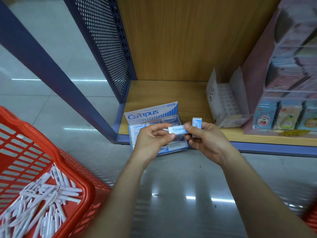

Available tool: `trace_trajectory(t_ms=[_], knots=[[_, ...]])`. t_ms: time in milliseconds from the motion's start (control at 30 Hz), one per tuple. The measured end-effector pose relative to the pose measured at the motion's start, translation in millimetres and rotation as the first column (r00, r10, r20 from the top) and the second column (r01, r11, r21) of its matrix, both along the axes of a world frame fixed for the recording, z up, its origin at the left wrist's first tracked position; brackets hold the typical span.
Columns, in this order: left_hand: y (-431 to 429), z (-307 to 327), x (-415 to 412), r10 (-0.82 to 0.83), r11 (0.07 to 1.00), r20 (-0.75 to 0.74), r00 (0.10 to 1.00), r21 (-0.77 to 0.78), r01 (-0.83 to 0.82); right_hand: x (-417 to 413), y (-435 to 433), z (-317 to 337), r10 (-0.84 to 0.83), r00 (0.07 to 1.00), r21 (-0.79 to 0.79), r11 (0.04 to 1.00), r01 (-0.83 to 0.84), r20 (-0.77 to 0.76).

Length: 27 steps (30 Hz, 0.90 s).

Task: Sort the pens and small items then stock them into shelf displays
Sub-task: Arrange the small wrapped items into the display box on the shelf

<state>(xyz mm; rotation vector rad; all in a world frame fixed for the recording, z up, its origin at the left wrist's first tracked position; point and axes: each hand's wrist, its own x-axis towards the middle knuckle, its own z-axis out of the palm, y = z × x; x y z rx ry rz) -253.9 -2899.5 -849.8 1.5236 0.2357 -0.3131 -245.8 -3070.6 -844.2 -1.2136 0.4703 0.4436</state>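
Note:
A blue and white Campus display box (151, 114) with several erasers in rows sits at the front left corner of the wooden shelf (171, 93). Above it, my left hand (152, 140) and my right hand (205, 140) pinch a white Campus eraser (177, 130) between them, the left at its left end, the right at its right end. My right hand also holds a second eraser (197, 123) upright in its fingers. The hands hide the box's middle.
A red plastic basket (56, 152) with several white pens (46, 196) stands on the floor at the left. A white display box (224, 103) and a pink rack of fruit-print items (283, 115) stand on the shelf to the right. A blue perforated panel (106, 48) bounds the shelf's left side.

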Motion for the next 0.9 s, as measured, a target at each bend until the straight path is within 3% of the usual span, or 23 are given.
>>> trace_trajectory(t_ms=[67, 167, 233, 367, 533, 767, 900], knots=[[1.9, 0.3, -0.4, -0.028, 0.996, 0.029, 0.999, 0.089, 0.025, 0.6, 0.2, -1.4, 0.013, 1.0, -0.065, 0.998, -0.011, 0.026], [13.0, -6.9, 1.8, 0.015, 0.935, 0.098, 0.995, 0.351, -0.049, 1.4, 0.4, -7.6, 0.035, 0.997, -0.321, 0.947, -0.011, 0.069], [25.2, -13.8, 3.8, 0.04, 0.849, 0.14, 0.989, 0.517, -0.108, 1.8, 1.3, -14.6, 0.063, 0.994, -0.498, 0.867, -0.008, 0.093], [32.2, -26.4, -0.9, -0.097, 0.717, 0.143, 0.985, 0.696, -0.031, 0.5, 8.1, -26.5, 0.183, 0.978, -0.742, 0.669, -0.051, 0.097], [24.4, -34.0, -10.2, -0.138, 0.507, 0.072, 0.988, 0.862, 0.008, -3.5, 17.0, -32.2, 0.238, 0.966, -0.795, 0.602, -0.069, 0.097], [8.5, -36.8, -13.4, -0.275, 0.472, 0.108, 0.955, 0.881, 0.036, -2.7, 16.7, -27.2, 0.252, 0.964, -0.836, 0.545, -0.067, 0.087], [5.3, -41.9, -13.7, -0.356, 0.382, 0.01, 0.934, 0.914, 0.136, -2.6, 16.2, -31.1, 0.248, 0.966, -0.851, 0.521, -0.072, 0.071]])
